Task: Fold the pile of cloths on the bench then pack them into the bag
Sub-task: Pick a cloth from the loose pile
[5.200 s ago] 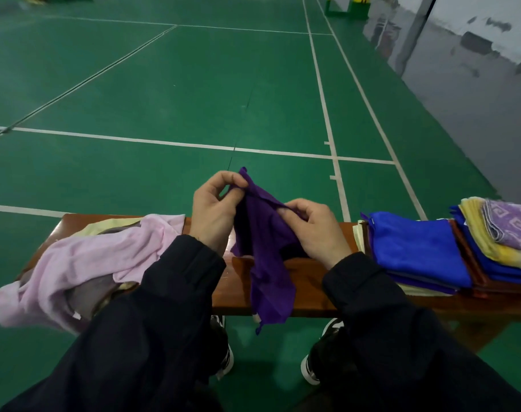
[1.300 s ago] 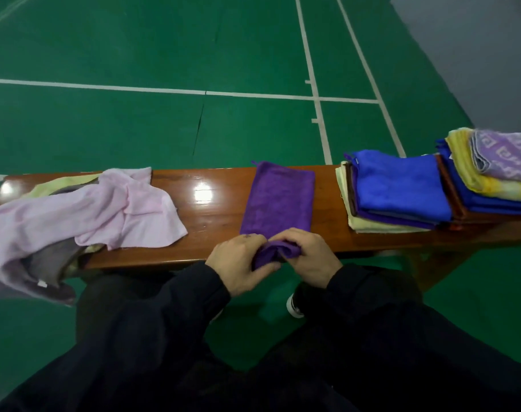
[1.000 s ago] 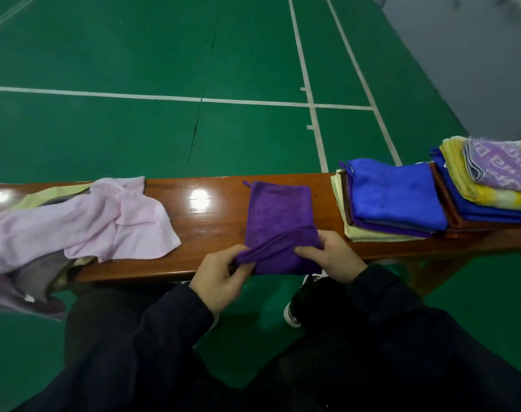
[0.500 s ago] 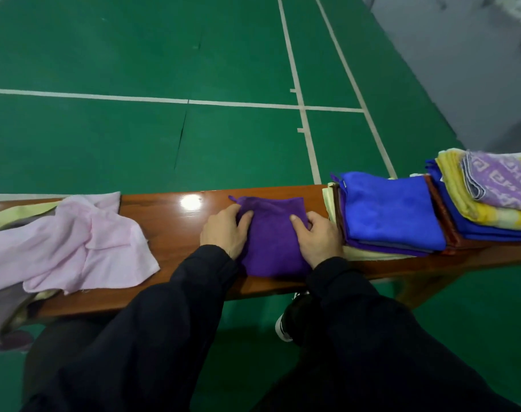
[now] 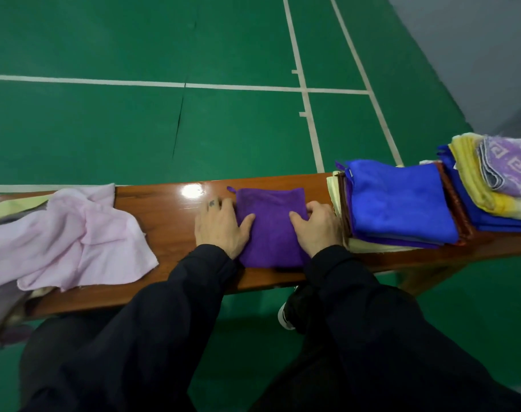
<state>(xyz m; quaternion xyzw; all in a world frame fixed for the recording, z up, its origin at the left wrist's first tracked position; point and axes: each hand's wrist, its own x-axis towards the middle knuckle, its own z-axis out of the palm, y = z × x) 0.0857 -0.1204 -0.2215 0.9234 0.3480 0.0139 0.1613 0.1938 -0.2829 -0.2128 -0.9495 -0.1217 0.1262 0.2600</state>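
Beside the folded stack [image 5: 399, 206] on the worktop [image 5: 170, 221], left hand [image 5: 222, 226] and right hand [image 5: 318, 226] press the purple cloth [image 5: 271, 221] flat, fingers relaxed. Folding step appears complete; next move likely requires transfer onto that stack.

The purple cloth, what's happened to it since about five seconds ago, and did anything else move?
The purple cloth went from being held up unfolded to lying folded on the bench, the left hand and right hand now pressing it flat. The pink pile and folded stacks stayed put.
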